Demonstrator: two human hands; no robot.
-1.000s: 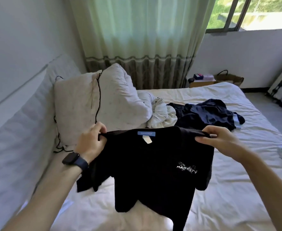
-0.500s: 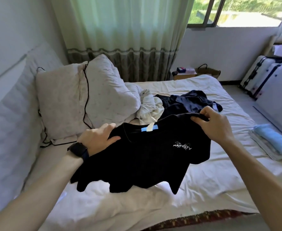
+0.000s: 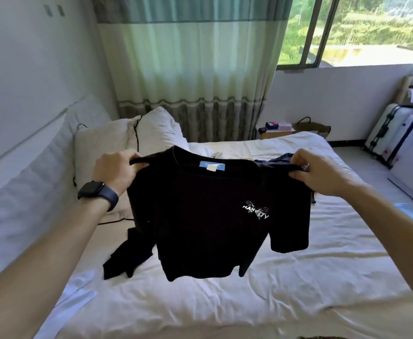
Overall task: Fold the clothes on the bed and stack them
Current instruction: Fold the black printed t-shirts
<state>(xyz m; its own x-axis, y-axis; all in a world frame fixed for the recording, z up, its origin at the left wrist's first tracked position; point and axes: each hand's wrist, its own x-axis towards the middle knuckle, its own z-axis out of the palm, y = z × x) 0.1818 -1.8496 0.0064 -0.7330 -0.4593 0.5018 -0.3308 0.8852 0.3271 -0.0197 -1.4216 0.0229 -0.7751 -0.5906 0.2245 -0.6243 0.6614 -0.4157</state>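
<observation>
Above the white-sheeted bed, a black short-sleeved fabric T-shirt hangs spread out in the air, clear of the mattress over most of its width.

- Left hand: fingers curled round the shirt's left shoulder seam, gripping it. A dark smartwatch with a navy strap is on that wrist.
- Right hand: fingers and thumb pinching the right shoulder seam.
- Neckline faces up between the hands. A light blue neck label shows inside the collar. A small white chest print is on the side near the right hand.
- The right sleeve hangs free. At lower left a black flap of the cloth trails down to the sheet; contact cannot be told.
- A crumpled dark navy garment lies on the bed behind the shirt, mostly hidden.
- Two white pillows lean at the bed's head, left. Pale green curtains hang behind. White hard-shell suitcases stand at the right wall.
</observation>
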